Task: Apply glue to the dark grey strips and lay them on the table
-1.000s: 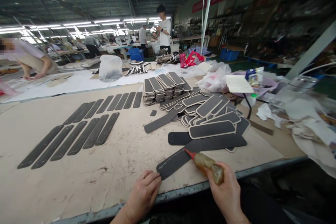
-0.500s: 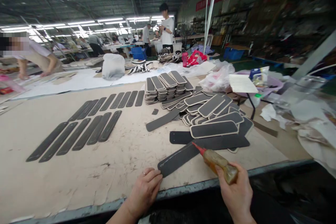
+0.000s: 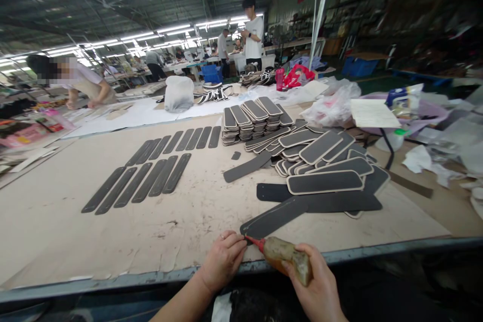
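Note:
My right hand (image 3: pixel 315 287) grips a small amber glue bottle (image 3: pixel 283 254) with a red nozzle. The nozzle tip touches the near end of a long dark grey strip (image 3: pixel 275 217) that lies on the table's front edge. My left hand (image 3: pixel 223 260), with a ring on one finger, has its fingers curled down on that same end of the strip. Just beyond lie more dark strips (image 3: pixel 339 202) and a spread of padded, pale-edged oval pieces (image 3: pixel 324 181).
Two rows of dark strips (image 3: pixel 151 176) lie laid out at the left on the worn cardboard-covered table (image 3: pixel 113 236). Stacks of padded pieces (image 3: pixel 252 118) stand mid-table. Plastic bags, paper and clutter fill the right. Other people work at tables behind.
My right hand has carried the glue bottle leftward along the strip, from its middle to the near end beside my left hand. The view has shifted left.

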A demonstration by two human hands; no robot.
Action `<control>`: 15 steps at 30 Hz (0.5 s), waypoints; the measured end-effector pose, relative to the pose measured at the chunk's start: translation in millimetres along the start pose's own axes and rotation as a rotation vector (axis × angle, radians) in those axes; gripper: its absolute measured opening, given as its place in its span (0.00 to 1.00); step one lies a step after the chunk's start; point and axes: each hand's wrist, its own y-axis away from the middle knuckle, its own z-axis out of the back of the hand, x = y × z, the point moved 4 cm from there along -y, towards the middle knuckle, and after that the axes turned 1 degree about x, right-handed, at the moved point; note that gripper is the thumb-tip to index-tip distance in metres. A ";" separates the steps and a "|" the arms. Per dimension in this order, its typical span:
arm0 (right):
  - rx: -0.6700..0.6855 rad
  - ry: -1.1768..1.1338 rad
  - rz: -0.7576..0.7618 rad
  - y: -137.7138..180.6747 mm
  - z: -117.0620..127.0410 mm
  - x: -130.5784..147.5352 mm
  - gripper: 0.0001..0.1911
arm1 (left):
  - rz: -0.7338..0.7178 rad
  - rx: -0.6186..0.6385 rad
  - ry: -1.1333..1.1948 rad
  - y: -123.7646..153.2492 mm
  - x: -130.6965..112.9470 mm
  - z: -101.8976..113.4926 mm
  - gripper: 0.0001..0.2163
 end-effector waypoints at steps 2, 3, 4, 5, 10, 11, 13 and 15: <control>0.005 0.005 -0.008 4.0 3.1 -0.8 0.13 | 0.006 0.010 -0.001 -1.4 -0.7 1.0 0.10; 0.008 0.011 -0.012 6.2 4.7 -1.9 0.13 | 0.010 0.014 -0.001 -1.8 -0.8 1.3 0.10; 0.011 0.020 -0.016 8.4 6.4 -3.5 0.14 | 0.015 0.017 0.000 -2.1 -0.6 1.3 0.10; 0.015 0.033 -0.023 10.3 8.3 -5.7 0.14 | 0.019 0.017 0.001 -2.2 -0.3 1.2 0.10; -0.054 0.145 -0.086 12.6 27.6 -21.8 0.16 | 0.019 0.008 0.010 -0.2 2.7 -1.4 0.10; -0.080 0.171 -0.091 11.0 33.0 -24.6 0.17 | 0.016 0.003 0.006 0.3 3.2 -1.8 0.10; -0.133 0.227 -0.083 5.1 43.6 -29.3 0.18 | 0.016 0.003 0.000 1.0 4.1 -2.5 0.10; -0.198 0.286 -0.065 -3.5 53.3 -34.1 0.18 | 0.018 0.017 0.002 1.3 4.5 -3.1 0.10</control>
